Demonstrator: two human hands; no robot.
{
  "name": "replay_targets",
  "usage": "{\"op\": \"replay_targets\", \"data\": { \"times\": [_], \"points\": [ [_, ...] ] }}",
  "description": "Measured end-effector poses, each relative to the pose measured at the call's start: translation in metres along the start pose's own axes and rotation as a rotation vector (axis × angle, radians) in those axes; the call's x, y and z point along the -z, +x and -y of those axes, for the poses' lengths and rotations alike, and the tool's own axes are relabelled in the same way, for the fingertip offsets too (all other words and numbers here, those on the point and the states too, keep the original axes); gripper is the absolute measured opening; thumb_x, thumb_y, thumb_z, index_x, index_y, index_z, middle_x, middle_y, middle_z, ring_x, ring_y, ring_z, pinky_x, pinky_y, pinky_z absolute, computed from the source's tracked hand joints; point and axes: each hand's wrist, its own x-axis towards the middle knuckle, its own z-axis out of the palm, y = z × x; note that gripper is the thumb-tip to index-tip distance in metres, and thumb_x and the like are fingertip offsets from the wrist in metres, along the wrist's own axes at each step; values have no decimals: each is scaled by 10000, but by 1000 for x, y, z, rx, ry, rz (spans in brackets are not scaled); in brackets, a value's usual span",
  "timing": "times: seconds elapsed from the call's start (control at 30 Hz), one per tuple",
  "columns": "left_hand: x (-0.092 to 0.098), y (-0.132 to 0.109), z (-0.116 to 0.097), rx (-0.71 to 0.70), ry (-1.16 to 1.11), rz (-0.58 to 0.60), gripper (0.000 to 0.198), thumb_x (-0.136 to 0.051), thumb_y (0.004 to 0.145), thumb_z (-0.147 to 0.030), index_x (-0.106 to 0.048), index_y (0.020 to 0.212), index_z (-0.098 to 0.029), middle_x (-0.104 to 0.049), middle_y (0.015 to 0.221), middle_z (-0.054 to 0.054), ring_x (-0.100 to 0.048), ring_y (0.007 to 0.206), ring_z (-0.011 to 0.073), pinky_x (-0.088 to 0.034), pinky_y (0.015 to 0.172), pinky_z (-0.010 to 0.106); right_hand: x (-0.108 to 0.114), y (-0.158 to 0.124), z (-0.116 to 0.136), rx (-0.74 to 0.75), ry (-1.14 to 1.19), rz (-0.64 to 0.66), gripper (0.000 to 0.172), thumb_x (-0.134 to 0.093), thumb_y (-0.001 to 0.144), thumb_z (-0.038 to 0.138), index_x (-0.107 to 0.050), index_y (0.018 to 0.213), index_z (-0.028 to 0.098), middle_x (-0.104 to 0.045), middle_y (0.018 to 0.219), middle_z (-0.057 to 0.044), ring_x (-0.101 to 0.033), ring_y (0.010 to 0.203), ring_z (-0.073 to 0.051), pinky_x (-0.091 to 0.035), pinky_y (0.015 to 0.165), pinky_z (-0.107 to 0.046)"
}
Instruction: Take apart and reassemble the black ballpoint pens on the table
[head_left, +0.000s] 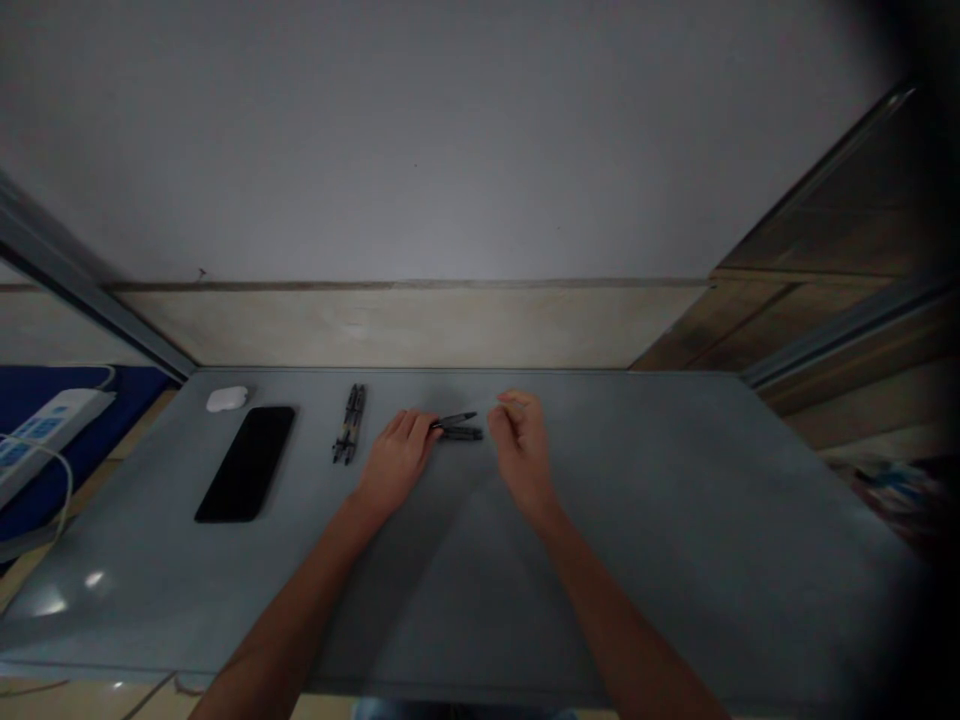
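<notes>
My left hand point(397, 455) rests on the grey table point(675, 520) with its fingertips closed on the left end of two black pens point(459, 427) lying near the table's far edge. One pen tilts up slightly at its right end. My right hand point(519, 440) hovers just right of the pens, fingers curled loosely with nothing visible in them, not touching the pens. Another pair of black pens point(349, 423) lies to the left of my left hand, pointing away from me.
A black phone point(247, 462) lies face up at the left of the table, with a small white case point(226, 399) beyond it. A white power strip point(37, 430) with a cable sits off the table's left side. A wall stands close behind.
</notes>
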Motion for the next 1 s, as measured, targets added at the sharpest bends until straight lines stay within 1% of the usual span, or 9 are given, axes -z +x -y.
{"op": "replay_targets", "data": {
  "times": [0.07, 0.1, 0.17, 0.23, 0.3, 0.47, 0.63, 0.83, 1.0],
  "points": [
    [1, 0, -1, -22, 22, -10, 239, -379, 999, -321, -555, 1064, -174, -633, 1004, 87, -593, 954, 206, -500, 863, 349, 0, 0, 2, 18, -54, 33, 287, -526, 908, 447, -484, 1083, 224, -508, 707, 27, -465, 580, -133, -364, 523, -248],
    [1, 0, -2, -33, 30, -12, 249, -373, 1001, -324, -561, 1058, -171, -634, 997, 88, -595, 945, 204, -502, 857, 346, 0, -1, 3, 17, -85, 58, 272, -525, 906, 461, -514, 1025, 217, -514, 706, 21, -464, 580, -131, -360, 520, -248],
    [1, -1, -5, -54, 39, 0, 264, -363, 1004, -330, -566, 1059, -170, -636, 986, 86, -600, 933, 199, -506, 838, 334, 0, -3, 3, 2, -161, 140, 307, -500, 911, 493, -541, 802, 209, -475, 622, 26, -435, 543, -126, -331, 496, -250],
    [1, -2, -7, -71, 48, 36, 272, -354, 1006, -336, -569, 1060, -178, -637, 970, 80, -609, 919, 192, -510, 804, 313, 0, -4, 3, -19, -242, 224, 450, -473, 916, 517, -454, 587, 211, -401, 524, 33, -392, 496, -118, -296, 473, -254],
    [1, -2, -10, -76, 64, 86, 275, -344, 1009, -334, -570, 1058, -185, -642, 955, 75, -623, 899, 184, -512, 765, 290, -2, -5, 2, -44, -259, 282, 519, -433, 931, 524, -390, 517, 215, -359, 478, 34, -366, 466, -114, -283, 458, -254],
    [3, -1, -14, -25, 62, 212, 260, -338, 1011, -319, -558, 1081, -197, -677, 948, 73, -660, 843, 171, -508, 700, 249, -5, -6, -3, -98, -158, 333, 496, -382, 949, 535, -397, 562, 226, -378, 489, 29, -359, 451, -115, -301, 417, -243],
    [6, 0, -16, 29, 32, 316, 278, -307, 1015, -331, -544, 1091, -207, -704, 948, 80, -682, 763, 178, -488, 620, 242, -4, -7, -5, -108, -120, 346, 494, -398, 932, 573, -385, 573, 235, -379, 491, 29, -364, 443, -123, -326, 427, -257],
    [8, -1, -13, 11, -108, 325, 299, -287, 1019, -347, -539, 1070, -194, -707, 887, 75, -688, 777, 198, -479, 644, 268, -1, -8, -6, -138, -79, 373, 496, -414, 901, 623, -416, 583, 243, -392, 469, 21, -369, 425, -137, -307, 412, -269],
    [11, 0, -10, 5, -218, 332, 299, -294, 1020, -361, -544, 1031, -197, -696, 839, 56, -683, 762, 189, -462, 647, 264, 1, -8, -3, -133, -106, 410, 482, -410, 908, 608, -427, 598, 239, -382, 475, 29, -357, 426, -132, -298, 413, -267]
  ]
}}
